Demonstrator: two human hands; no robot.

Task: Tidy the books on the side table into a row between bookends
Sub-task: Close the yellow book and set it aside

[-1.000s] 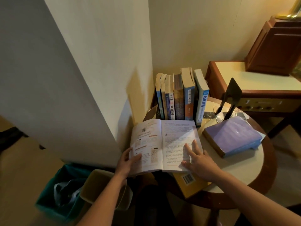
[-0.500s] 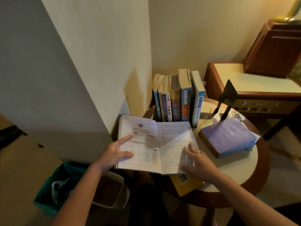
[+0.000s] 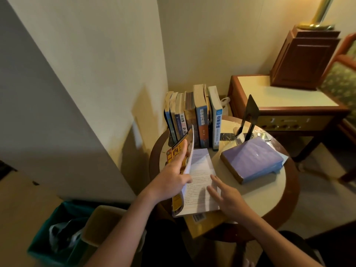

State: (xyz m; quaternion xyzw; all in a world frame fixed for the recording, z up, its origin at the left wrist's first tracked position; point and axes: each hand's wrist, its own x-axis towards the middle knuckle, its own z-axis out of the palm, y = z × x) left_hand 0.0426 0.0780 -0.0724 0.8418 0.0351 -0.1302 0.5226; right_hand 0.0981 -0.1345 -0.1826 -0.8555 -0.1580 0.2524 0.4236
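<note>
An open book [image 3: 201, 170] lies at the front left of the round side table [image 3: 260, 197]. My left hand [image 3: 171, 180] holds its left half, thumb on the pages and fingers on the yellow cover, tilted up toward closing. My right hand [image 3: 227, 197] rests flat on the right page. Behind, several books [image 3: 200, 120] stand upright in a row against the wall corner. A black bookend [image 3: 250, 114] stands apart to their right. In front of it a thick purple book [image 3: 252, 160] lies flat. A yellow book [image 3: 204, 222] pokes out under the open one.
A wooden cabinet [image 3: 279, 97] with a dark wooden lamp base [image 3: 304, 56] stands behind the table on the right. A beige waste bin [image 3: 100, 224] and a teal bin [image 3: 52, 237] sit on the floor at lower left. The wall juts out on the left.
My left hand has lifted the book's left half from flat to nearly upright, folding it rightward; the yellow cover now shows. My right hand stays on the right page.
</note>
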